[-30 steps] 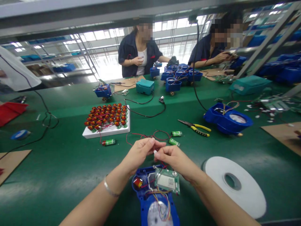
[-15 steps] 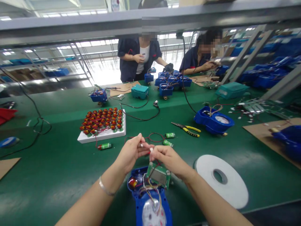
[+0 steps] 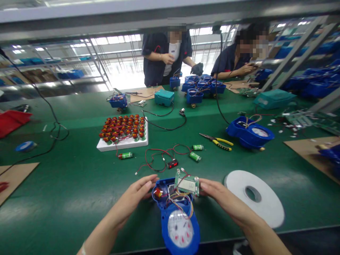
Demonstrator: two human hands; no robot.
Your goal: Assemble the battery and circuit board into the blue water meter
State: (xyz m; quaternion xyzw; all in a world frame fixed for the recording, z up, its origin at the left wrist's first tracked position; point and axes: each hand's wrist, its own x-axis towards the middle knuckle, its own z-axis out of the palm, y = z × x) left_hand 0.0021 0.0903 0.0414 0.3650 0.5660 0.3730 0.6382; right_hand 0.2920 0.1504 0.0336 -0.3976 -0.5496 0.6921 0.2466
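- Blue meter housing (image 3: 165, 226): lay on the tabletop (image 3: 79, 184) at the middle of its near edge, opened part uppermost, between both hands.
- Left hand (image 3: 135, 194): fingers extended, slightly parted, at the housing's upper left wall; no closed grip seen.
- Right hand (image 3: 219, 193): fingers straight and unclenched, beside the right edge of the circuit board (image 3: 187, 185); firm contact could not be told.
- Circuit board: tilted over the housing's upper part, coloured wires running below; a square mark on its pale panel was illegible.
- Dial (image 3: 180, 228): round, white, with red pointers; its print was too small to read.
- Display module (image 3: 172, 164): just beyond the housing, red digits lit, value illegible.
- Green cells (image 3: 195, 157): two lay right of the module, away from the near edge; pale label lettering unreadable.
- White roll (image 3: 265, 202): flat near the tabletop's near edge, right of the right hand; no writing seen.
- Pliers (image 3: 216, 141): yellow-handled, farther toward the far edge; no brand legible.
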